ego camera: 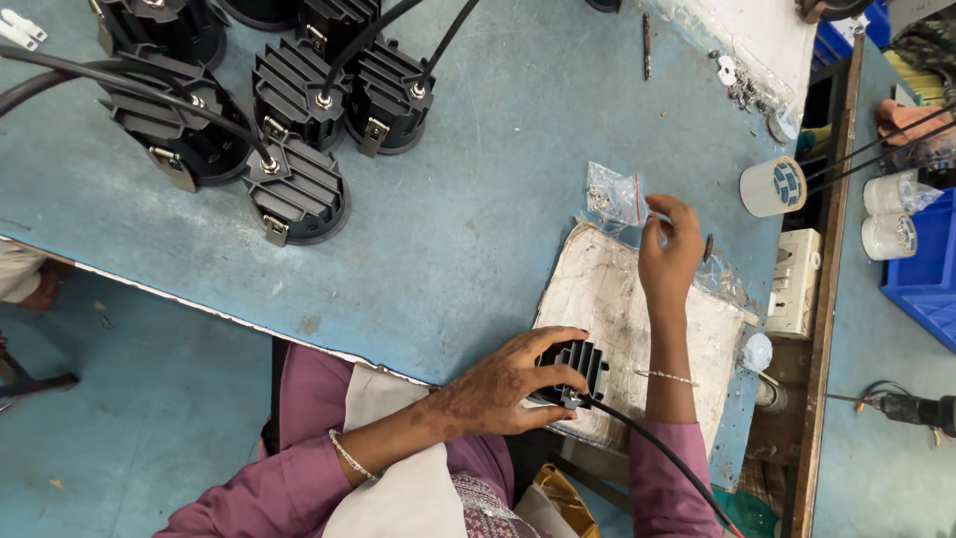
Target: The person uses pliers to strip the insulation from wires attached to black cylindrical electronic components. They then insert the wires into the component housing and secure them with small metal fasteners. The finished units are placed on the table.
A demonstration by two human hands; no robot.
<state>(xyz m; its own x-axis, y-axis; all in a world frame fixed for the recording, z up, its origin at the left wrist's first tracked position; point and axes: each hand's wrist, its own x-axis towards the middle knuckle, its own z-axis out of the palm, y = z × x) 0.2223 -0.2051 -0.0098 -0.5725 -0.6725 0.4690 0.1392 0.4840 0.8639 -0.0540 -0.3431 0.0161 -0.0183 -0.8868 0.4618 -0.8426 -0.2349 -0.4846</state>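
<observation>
Gripping a black finned lamp housing [570,367], the left hand [503,384] wraps over its ribbed back at the near edge of the desk [468,229]. Fingers curl across the fins; thumb side lies toward the body. A black cable [657,453] leaves the housing's underside and runs down past the right sleeve.

Right hand [669,254] is stretched farther out, fingertips pinched at the mouth of a small clear plastic bag [614,196]. Bag holds small metal parts, too small to tell apart. Whether anything sits between the fingertips cannot be told.

Housing rests over a worn whitish mat [607,299] laid on the blue desk, bag just beyond the mat's far corner.

Far left of desk: cluster of five or more like black finned housings [297,189], backs up, each with a cable and metal spring clips, standing close together and partly touching.

Right edge: a roll of tape [774,186] lying on its side, a white wall socket block [794,282] below it, loose screws and washers [742,88] scattered near a plastic-covered white board. Blue bin [921,274] beyond the desk's edge.
</observation>
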